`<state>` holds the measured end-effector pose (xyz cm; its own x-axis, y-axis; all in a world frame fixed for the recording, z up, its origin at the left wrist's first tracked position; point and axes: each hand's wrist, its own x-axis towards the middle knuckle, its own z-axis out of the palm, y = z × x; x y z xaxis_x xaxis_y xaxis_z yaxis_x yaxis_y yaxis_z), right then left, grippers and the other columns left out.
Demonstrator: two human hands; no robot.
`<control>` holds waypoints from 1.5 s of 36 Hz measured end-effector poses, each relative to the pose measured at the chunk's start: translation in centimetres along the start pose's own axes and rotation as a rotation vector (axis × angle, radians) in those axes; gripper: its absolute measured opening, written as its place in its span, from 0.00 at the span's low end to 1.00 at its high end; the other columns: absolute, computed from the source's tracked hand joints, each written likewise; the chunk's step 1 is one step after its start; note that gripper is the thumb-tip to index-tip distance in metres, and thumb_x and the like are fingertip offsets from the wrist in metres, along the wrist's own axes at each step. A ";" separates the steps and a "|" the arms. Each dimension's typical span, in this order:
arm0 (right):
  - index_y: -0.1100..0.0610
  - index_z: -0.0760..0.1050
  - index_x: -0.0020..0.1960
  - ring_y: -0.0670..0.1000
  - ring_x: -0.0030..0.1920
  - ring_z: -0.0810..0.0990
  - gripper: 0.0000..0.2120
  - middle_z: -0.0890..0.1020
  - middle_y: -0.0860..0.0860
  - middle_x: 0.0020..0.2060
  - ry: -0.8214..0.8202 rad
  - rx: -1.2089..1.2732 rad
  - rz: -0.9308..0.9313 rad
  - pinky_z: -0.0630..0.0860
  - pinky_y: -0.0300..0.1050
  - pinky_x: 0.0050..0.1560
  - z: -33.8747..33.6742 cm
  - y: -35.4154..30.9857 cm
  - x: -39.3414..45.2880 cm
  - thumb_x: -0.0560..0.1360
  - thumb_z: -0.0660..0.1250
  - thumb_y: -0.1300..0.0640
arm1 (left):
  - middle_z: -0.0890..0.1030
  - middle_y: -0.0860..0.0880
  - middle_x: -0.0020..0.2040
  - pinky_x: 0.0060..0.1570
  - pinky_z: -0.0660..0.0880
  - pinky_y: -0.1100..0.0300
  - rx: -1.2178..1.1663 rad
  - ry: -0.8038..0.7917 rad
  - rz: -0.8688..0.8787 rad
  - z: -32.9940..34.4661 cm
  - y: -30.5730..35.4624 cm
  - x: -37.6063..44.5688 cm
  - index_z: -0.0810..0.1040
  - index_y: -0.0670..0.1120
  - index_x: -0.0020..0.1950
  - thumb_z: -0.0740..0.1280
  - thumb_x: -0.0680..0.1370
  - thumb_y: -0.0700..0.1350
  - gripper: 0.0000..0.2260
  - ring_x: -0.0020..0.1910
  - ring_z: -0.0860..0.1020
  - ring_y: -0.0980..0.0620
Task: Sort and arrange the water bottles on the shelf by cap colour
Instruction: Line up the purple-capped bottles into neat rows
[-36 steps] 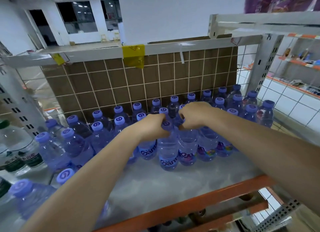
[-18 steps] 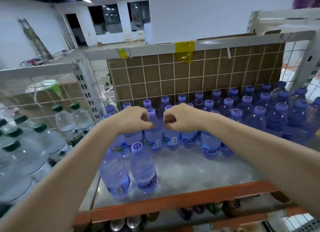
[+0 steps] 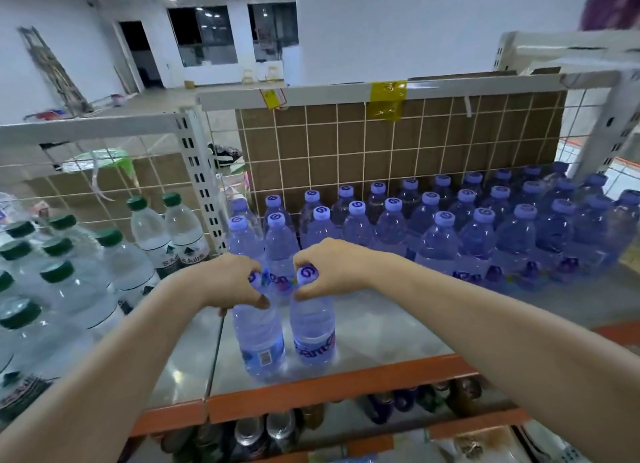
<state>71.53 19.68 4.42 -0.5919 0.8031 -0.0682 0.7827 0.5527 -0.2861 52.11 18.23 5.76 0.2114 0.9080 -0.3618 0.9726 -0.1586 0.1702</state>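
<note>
Two purple-capped water bottles stand side by side near the shelf's front edge. My left hand (image 3: 228, 282) grips the neck of the left bottle (image 3: 258, 341), hiding most of its cap. My right hand (image 3: 332, 268) grips the neck of the right bottle (image 3: 311, 334), whose purple cap (image 3: 307, 275) shows between thumb and fingers. Behind them, several rows of purple-capped bottles (image 3: 446, 227) fill the back and right of the shelf. Green-capped bottles (image 3: 104, 272) stand in the bay to the left.
The shelf floor (image 3: 388, 327) is glossy grey with an orange front rail (image 3: 332, 390). A white upright post (image 3: 204, 185) and a thin divider rod (image 3: 214, 355) separate the two bays. A brown wire-grid back panel (image 3: 398, 144) stands behind. Dark bottles sit on the lower shelf (image 3: 277, 431).
My hands have come forward and left from the packed rows, and each now holds a purple-capped bottle by the neck near the front edge. The view has swung left.
</note>
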 end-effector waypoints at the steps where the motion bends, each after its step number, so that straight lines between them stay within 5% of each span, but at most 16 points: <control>1: 0.56 0.73 0.48 0.54 0.40 0.73 0.15 0.72 0.48 0.34 0.000 -0.005 -0.002 0.69 0.47 0.37 -0.1 0.0 0.0 0.72 0.70 0.45 | 0.75 0.50 0.33 0.30 0.73 0.62 -0.019 0.032 0.031 0.0 0.2 0.0 0.73 0.49 0.41 0.70 0.75 0.52 0.09 0.24 0.74 0.53; 7: 0.57 0.74 0.48 0.55 0.41 0.79 0.14 0.75 0.51 0.36 -0.012 -0.010 0.022 0.73 0.49 0.39 -1.3 1.6 -0.5 0.72 0.69 0.47 | 0.69 0.48 0.36 0.33 0.63 0.57 0.109 0.121 0.092 0.0 1.4 1.5 0.66 0.44 0.37 0.68 0.75 0.54 0.17 0.36 0.69 0.49; 11: 0.56 0.74 0.49 0.52 0.40 0.74 0.13 0.74 0.48 0.34 -0.012 -0.068 0.052 0.71 0.47 0.39 -2.3 3.2 -1.6 0.73 0.68 0.47 | 0.63 0.48 0.35 0.32 0.57 0.57 0.101 0.126 0.140 -0.2 3.2 2.6 0.62 0.44 0.37 0.67 0.76 0.53 0.19 0.33 0.62 0.51; 14: 0.56 0.74 0.51 0.46 0.35 0.70 0.13 0.72 0.46 0.33 -0.007 -0.115 0.080 0.68 0.47 0.37 -3.1 4.6 -2.4 0.74 0.67 0.48 | 0.65 0.48 0.35 0.32 0.58 0.57 0.029 0.147 0.162 -0.3 4.8 3.7 0.64 0.44 0.37 0.68 0.75 0.53 0.17 0.33 0.63 0.51; 19: 0.55 0.73 0.51 0.51 0.42 0.72 0.12 0.72 0.46 0.36 -0.011 -0.184 0.124 0.69 0.48 0.39 -4.6 7.7 -3.2 0.74 0.66 0.47 | 0.67 0.46 0.37 0.34 0.62 0.55 -0.027 0.165 0.209 -0.3 7.9 6.2 0.66 0.44 0.39 0.68 0.74 0.53 0.16 0.36 0.66 0.48; 24: 0.52 0.72 0.50 0.51 0.42 0.72 0.10 0.71 0.45 0.35 -0.013 -0.272 0.164 0.64 0.44 0.33 -5.6 10.8 -3.6 0.75 0.65 0.46 | 0.67 0.48 0.36 0.32 0.59 0.56 -0.008 0.172 0.248 -0.5 10.8 8.4 0.67 0.44 0.40 0.68 0.75 0.53 0.15 0.35 0.66 0.50; 33: 0.52 0.73 0.54 0.50 0.43 0.72 0.13 0.73 0.46 0.38 -0.062 -0.269 0.219 0.67 0.45 0.36 -6.5 14.6 -3.5 0.76 0.65 0.44 | 0.69 0.49 0.36 0.37 0.63 0.54 0.001 0.189 0.258 -0.7 13.5 11.9 0.68 0.45 0.40 0.67 0.75 0.53 0.14 0.38 0.69 0.49; 54: 0.53 0.72 0.53 0.51 0.41 0.73 0.12 0.76 0.50 0.42 -0.127 -0.182 0.231 0.66 0.45 0.35 -6.4 15.5 -2.3 0.75 0.66 0.46 | 0.67 0.50 0.35 0.32 0.62 0.59 -0.047 0.137 0.168 -0.7 14.3 13.1 0.65 0.48 0.37 0.69 0.74 0.54 0.16 0.32 0.66 0.54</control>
<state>86.27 27.85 6.23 -0.4053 0.8840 -0.2331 0.9138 0.3992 -0.0749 68.68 28.17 4.12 0.3520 0.9149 -0.1975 0.9184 -0.2969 0.2617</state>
